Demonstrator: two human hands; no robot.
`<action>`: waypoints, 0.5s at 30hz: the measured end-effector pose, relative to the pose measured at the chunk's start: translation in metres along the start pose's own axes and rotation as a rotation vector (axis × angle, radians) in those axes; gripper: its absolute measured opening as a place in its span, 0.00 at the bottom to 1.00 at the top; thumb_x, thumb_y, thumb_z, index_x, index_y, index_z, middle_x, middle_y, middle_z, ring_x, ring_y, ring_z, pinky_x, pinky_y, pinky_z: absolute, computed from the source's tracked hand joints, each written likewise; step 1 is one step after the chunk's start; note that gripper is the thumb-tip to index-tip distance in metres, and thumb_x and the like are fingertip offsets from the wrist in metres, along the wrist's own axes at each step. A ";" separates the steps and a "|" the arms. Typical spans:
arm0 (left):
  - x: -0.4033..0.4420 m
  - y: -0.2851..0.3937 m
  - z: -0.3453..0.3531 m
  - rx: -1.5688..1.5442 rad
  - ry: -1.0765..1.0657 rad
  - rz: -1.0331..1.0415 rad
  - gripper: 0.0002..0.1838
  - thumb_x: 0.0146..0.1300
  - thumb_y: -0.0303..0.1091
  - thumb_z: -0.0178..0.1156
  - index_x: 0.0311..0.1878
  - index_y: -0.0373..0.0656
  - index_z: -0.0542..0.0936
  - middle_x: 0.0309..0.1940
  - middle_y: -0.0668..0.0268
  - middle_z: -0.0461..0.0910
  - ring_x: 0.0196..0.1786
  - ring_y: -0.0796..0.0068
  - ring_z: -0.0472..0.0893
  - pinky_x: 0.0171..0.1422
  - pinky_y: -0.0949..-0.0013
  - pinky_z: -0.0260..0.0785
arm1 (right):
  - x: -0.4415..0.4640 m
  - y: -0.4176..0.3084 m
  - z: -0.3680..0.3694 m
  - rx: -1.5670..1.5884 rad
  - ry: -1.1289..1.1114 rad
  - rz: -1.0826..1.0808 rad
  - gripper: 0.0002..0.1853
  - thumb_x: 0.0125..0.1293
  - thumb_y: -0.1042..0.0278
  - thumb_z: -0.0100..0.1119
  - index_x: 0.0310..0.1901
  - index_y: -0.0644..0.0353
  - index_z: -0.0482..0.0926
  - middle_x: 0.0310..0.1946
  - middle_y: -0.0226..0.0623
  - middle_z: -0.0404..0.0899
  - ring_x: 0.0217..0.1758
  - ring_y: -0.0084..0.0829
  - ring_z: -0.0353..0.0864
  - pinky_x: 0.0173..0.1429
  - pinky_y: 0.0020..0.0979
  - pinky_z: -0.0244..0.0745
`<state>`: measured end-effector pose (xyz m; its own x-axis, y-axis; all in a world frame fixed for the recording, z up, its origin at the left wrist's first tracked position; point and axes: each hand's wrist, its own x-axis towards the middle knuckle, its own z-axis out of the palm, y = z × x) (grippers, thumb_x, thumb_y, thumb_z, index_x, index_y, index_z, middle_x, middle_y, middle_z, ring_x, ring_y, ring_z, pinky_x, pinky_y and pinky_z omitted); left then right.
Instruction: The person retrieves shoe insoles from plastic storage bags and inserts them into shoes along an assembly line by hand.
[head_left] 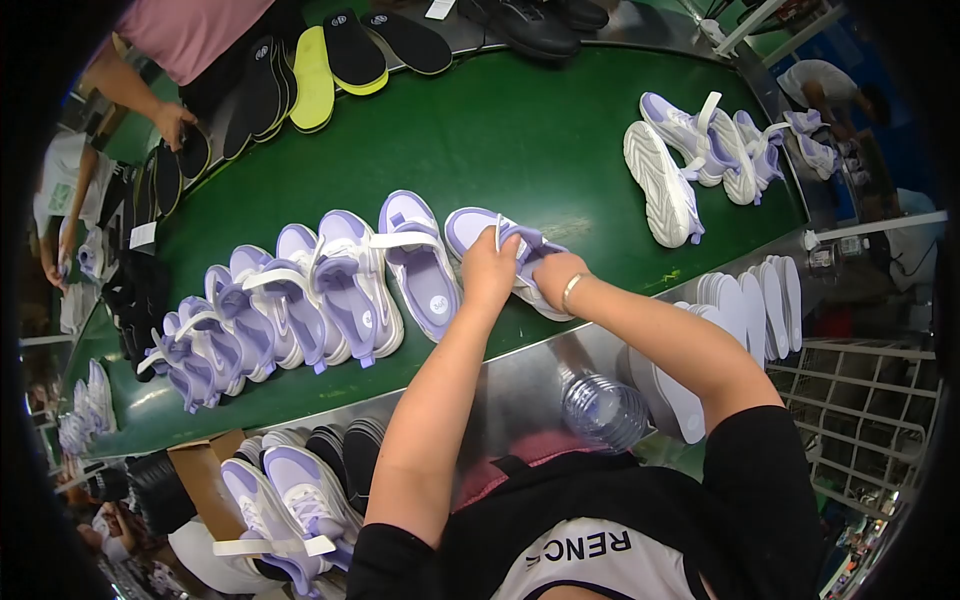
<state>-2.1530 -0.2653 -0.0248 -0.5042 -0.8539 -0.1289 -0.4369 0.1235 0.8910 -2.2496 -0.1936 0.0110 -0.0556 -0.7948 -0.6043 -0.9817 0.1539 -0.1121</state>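
Observation:
A white and lavender shoe (468, 226) lies on the green belt (510, 120), its toe pointing up and left. Closed around its strap and tongue area is my left hand (490, 268). My right hand (560, 277), with a bracelet at the wrist, reaches into the shoe's opening; its fingertips are hidden inside. Directly left of it rests another lavender shoe (428, 275) with a white strap and a round sticker on its insole. Further left stands a row of similar shoes (345, 285), their openings facing me.
More shoes (665, 185) lie at the belt's right end. Grey insoles (740, 310) and a clear plastic bottle (603, 408) are near the metal edge. Black and yellow insoles (312, 80) line the far side, beside a co-worker's hand (174, 124). Below left, shoes (295, 490) stand by a cardboard box (205, 480).

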 end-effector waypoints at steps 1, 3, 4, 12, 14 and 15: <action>-0.001 0.008 -0.003 0.031 -0.023 -0.001 0.15 0.53 0.40 0.55 0.33 0.35 0.72 0.27 0.47 0.75 0.34 0.47 0.74 0.38 0.57 0.65 | 0.003 0.000 -0.002 0.011 -0.111 0.043 0.10 0.50 0.74 0.48 0.33 0.60 0.78 0.37 0.47 0.76 0.42 0.39 0.76 0.45 0.33 0.71; -0.001 0.013 -0.007 0.067 -0.046 0.000 0.15 0.53 0.39 0.55 0.33 0.35 0.72 0.27 0.47 0.75 0.34 0.48 0.74 0.38 0.57 0.65 | 0.022 0.004 0.037 -0.076 0.005 0.061 0.11 0.52 0.73 0.47 0.35 0.59 0.78 0.39 0.46 0.75 0.43 0.38 0.76 0.46 0.32 0.71; 0.000 0.012 -0.007 0.037 -0.058 0.006 0.15 0.53 0.39 0.55 0.33 0.34 0.72 0.27 0.47 0.75 0.34 0.48 0.74 0.38 0.57 0.65 | 0.023 0.004 0.035 -0.121 0.067 0.068 0.11 0.52 0.73 0.47 0.36 0.59 0.78 0.40 0.45 0.75 0.44 0.38 0.76 0.46 0.31 0.71; -0.002 0.025 -0.010 0.124 -0.060 0.002 0.16 0.55 0.38 0.53 0.36 0.32 0.72 0.30 0.48 0.75 0.35 0.53 0.75 0.40 0.63 0.65 | -0.011 -0.007 -0.027 -0.011 -0.128 0.048 0.12 0.53 0.70 0.47 0.39 0.58 0.77 0.38 0.42 0.77 0.42 0.36 0.77 0.43 0.32 0.72; 0.000 0.024 -0.009 0.126 -0.071 -0.031 0.15 0.55 0.38 0.53 0.36 0.32 0.72 0.30 0.49 0.75 0.34 0.53 0.75 0.40 0.62 0.65 | -0.012 -0.002 -0.026 -0.074 -0.237 -0.018 0.14 0.52 0.70 0.47 0.41 0.58 0.75 0.38 0.42 0.77 0.42 0.36 0.77 0.44 0.34 0.70; -0.001 0.023 -0.009 0.130 -0.081 -0.071 0.15 0.55 0.38 0.53 0.35 0.32 0.72 0.29 0.49 0.75 0.34 0.52 0.75 0.39 0.62 0.65 | -0.014 0.001 -0.024 -0.137 -0.351 -0.089 0.16 0.51 0.69 0.48 0.43 0.58 0.73 0.38 0.42 0.77 0.42 0.37 0.77 0.46 0.36 0.69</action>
<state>-2.1560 -0.2666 -0.0007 -0.5252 -0.8197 -0.2287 -0.5635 0.1336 0.8152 -2.2541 -0.1970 0.0385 0.0731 -0.5484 -0.8330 -0.9964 -0.0049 -0.0842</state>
